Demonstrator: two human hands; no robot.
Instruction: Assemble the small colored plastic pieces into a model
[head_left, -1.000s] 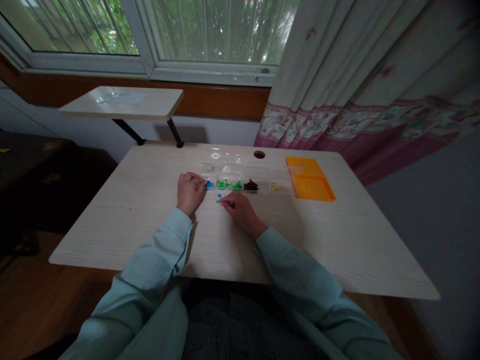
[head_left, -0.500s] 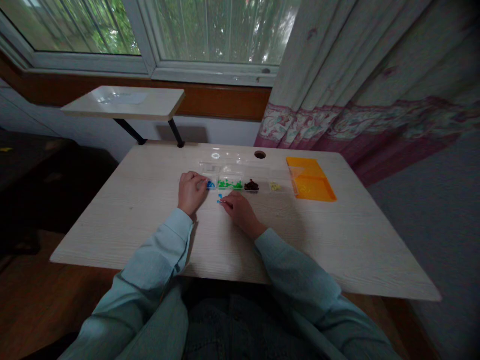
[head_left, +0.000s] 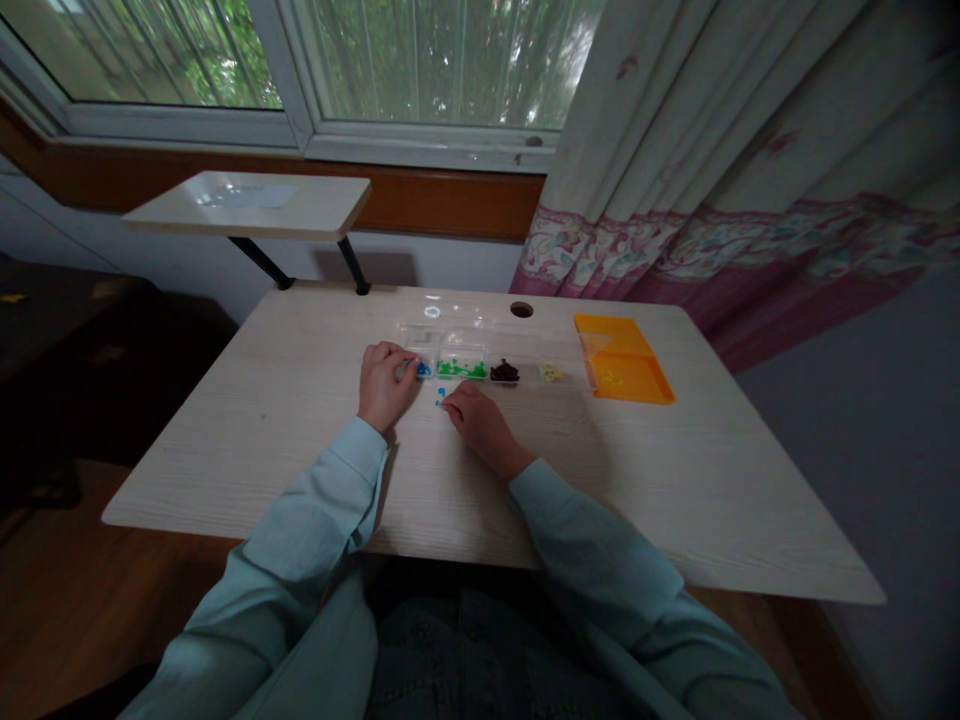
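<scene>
Some blue pieces before the clear box.
I see the left hand curled at its left end, the right hand beside the pieces; whether either grips anything, I can't tell.

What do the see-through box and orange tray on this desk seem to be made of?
See-through box: probably clear, glossy plastic; the coloured pieces show through its thin walls. Orange tray: likely moulded plastic, fairly smooth, judging by its even colour and raised rim.
</scene>
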